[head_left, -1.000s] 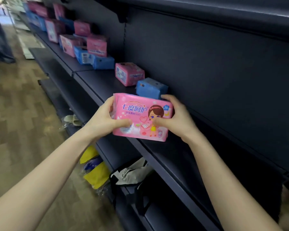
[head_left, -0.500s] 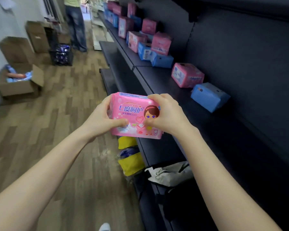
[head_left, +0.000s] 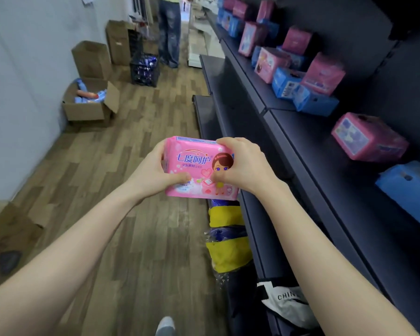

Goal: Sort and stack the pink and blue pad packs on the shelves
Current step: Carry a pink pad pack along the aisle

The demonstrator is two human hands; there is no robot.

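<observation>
Pink cartoon-girl pad pack [head_left: 199, 166]; dark navy shelves [head_left: 325, 166]

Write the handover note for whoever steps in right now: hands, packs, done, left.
Left hand and right hand: both grip the held pink pack, out in front of the shelf, not on it.
On the shelf, nearest: a lone pink pack and a blue pack, apart; farther along, mixed packs, pink and blue together.
Done: no colour sorting visible.
Left: shelve the held pack with pinks, then separate and stack the rest; the open box seems to hold more blue ones.
</observation>
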